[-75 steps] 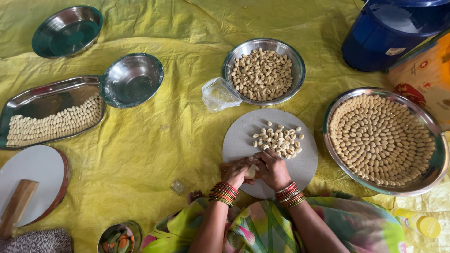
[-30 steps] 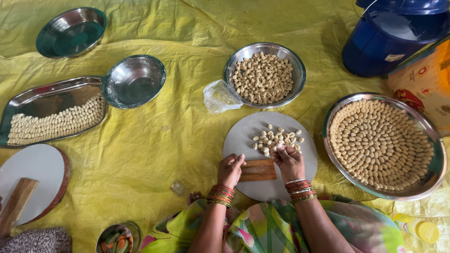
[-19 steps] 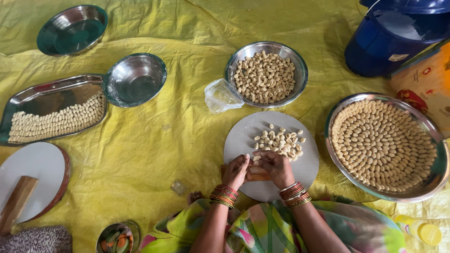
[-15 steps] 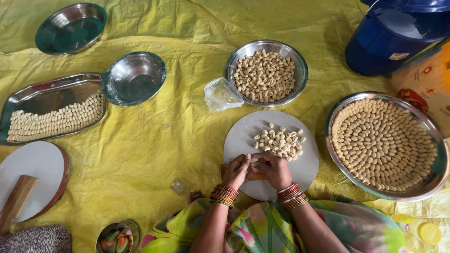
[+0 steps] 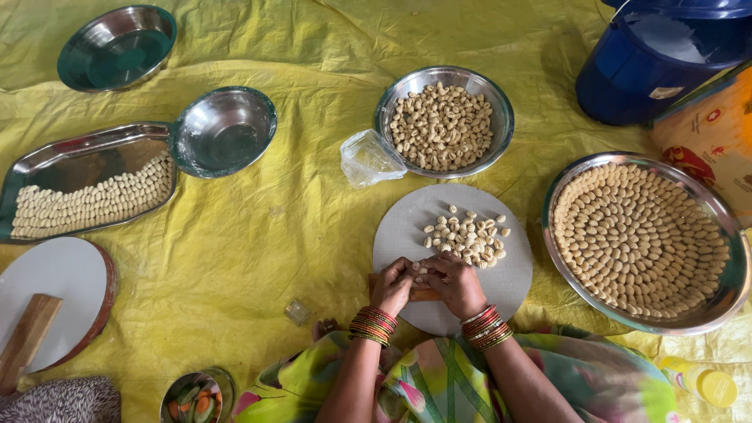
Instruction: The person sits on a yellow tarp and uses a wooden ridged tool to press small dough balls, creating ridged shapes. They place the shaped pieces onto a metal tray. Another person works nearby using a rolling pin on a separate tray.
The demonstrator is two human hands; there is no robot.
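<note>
Dough piece (image 5: 424, 273) pinched between our left hand (image 5: 393, 285) and right hand (image 5: 458, 285), over a wooden block (image 5: 419, 294) on the round board (image 5: 439, 227). Loose pieces (image 5: 466, 236) lie at 1 o'clock from the grip. Bowl (image 5: 443, 125) at 12 o'clock holds many more. Tray (image 5: 641, 235) at 3 o'clock looks nearly full of finished pieces, its outer rim bare.
</note>
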